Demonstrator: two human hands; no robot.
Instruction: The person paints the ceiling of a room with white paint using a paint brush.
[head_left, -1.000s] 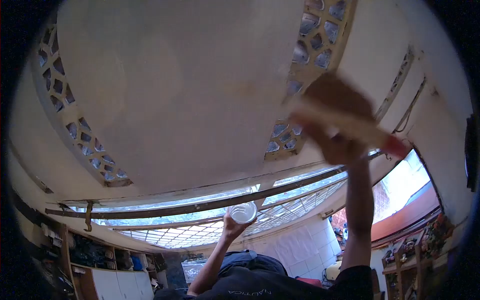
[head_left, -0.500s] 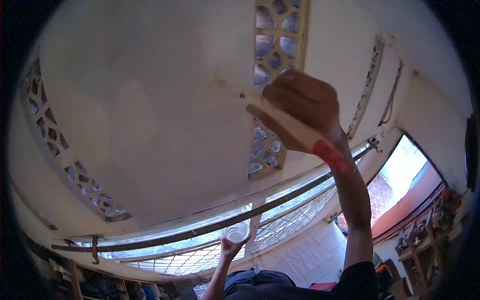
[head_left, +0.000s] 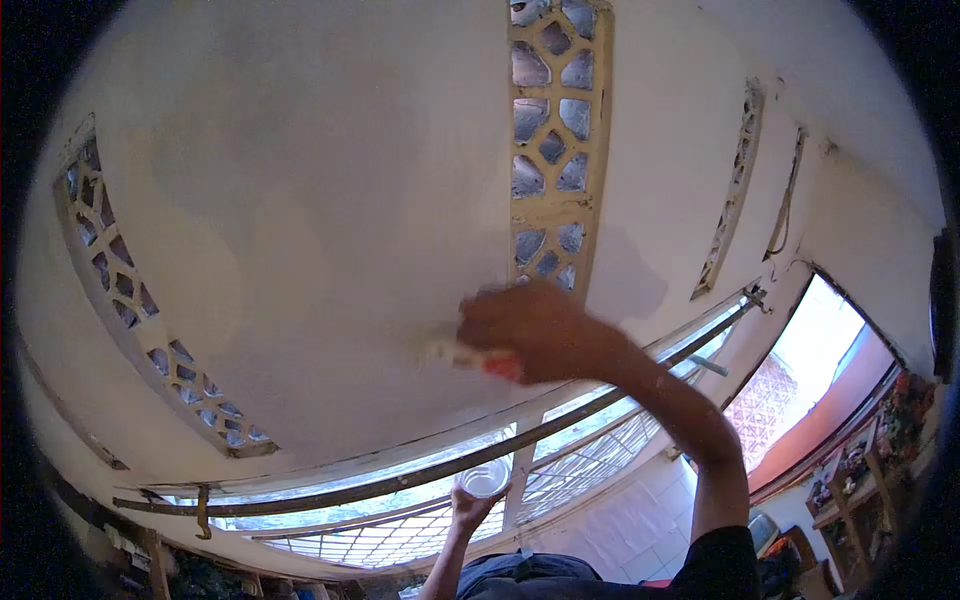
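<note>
My right hand (head_left: 530, 330) is raised against the pale wall (head_left: 340, 200), closed around a brush (head_left: 500, 367) with a red part on its handle. Motion blurs the fingers and the brush, whose light-coloured end points left, close to the wall surface. Lower down, my left hand (head_left: 472, 505) grips a clear round container (head_left: 486, 478) from below, its open top facing the camera. What the container holds is hard to make out. Just above my right hand runs a yellowish lattice vent (head_left: 553, 212) set into the wall.
A dark metal rod (head_left: 400, 484) crosses in front of the long barred window (head_left: 390, 525). More lattice vents (head_left: 122, 275) are at the left and right. At the lower right stand a bright window (head_left: 815, 340) with a reddish curtain and cluttered wooden shelves (head_left: 850, 500).
My right hand has swung down and left with the brush, from over the lattice vent to below it. The brush now lies more level. My left hand and the container sit slightly lower in view.
</note>
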